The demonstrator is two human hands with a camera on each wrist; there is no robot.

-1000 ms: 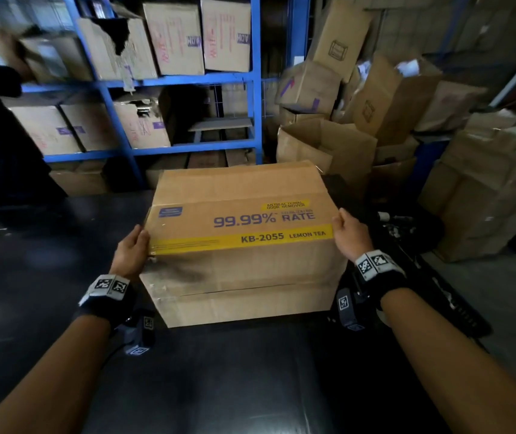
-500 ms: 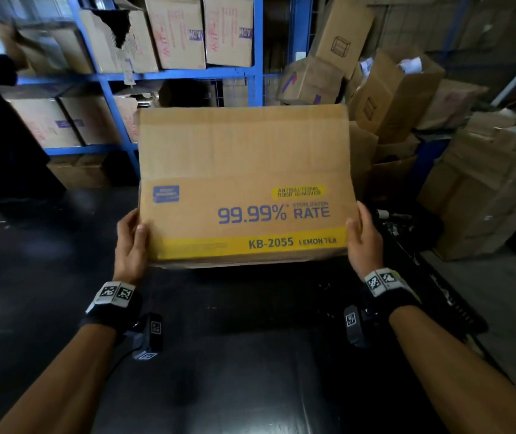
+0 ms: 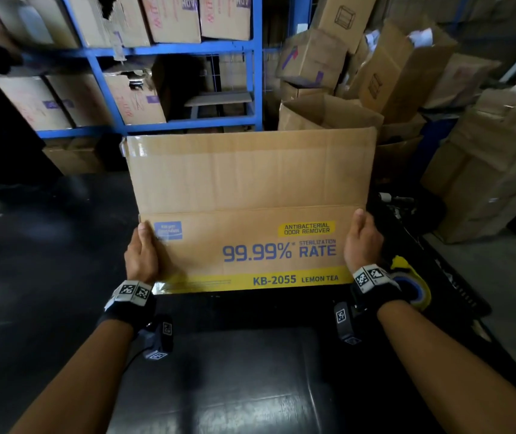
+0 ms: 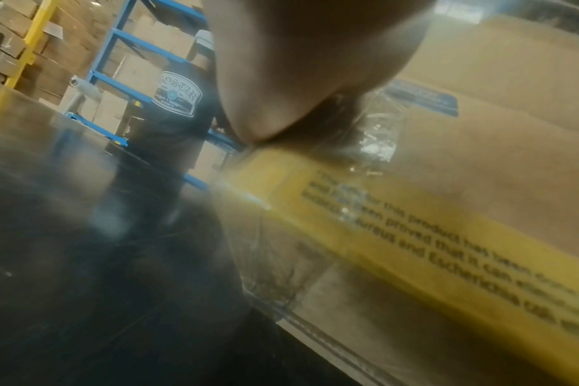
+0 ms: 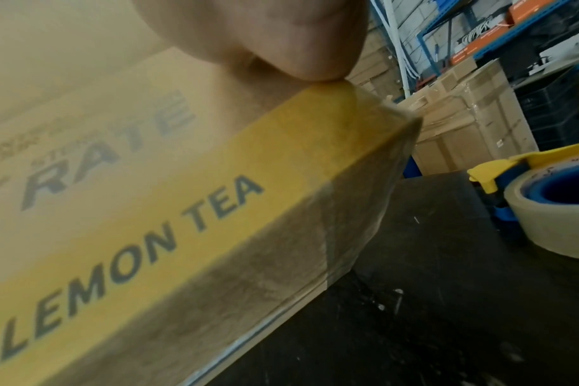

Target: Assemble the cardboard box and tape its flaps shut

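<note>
Head view: cardboard box (image 3: pixel 250 214) upright on black table (image 3: pixel 234 386), printed face toward camera, one flap raised straight up above the print.
Box position: centre of table, bottom edge down on the surface, between both hands.
Left hand: left hand (image 3: pixel 140 255) clasps left edge of box; thumb lies on front face beside blue label, other fingers hidden behind the box.
Right hand: right hand (image 3: pixel 363 239) clasps right edge; thumb on front near flap crease, other fingers out of sight round the side.
Finger state: both hands holding the box, thumbs in front, remaining fingers not visible.
Left wrist view: palm (image 4: pixel 298 65) pressed against box (image 4: pixel 446 182) above yellow band; clear tape shiny over lower corner; table (image 4: pixel 83 261) below.
Right wrist view: heel of hand (image 5: pixel 281 39) touching box (image 5: pixel 149 196) at its upper right corner above "LEMON TEA"; clear tape wraps that corner.
Tape dispenser: tape dispenser (image 5: pixel 546 203) on table just beside right wrist, apart from box; also seen behind right wrist (image 3: pixel 410 283).
Background: blue shelving (image 3: pixel 187 48) with cartons, loose cartons (image 3: pixel 391 73) piled at right.
</note>
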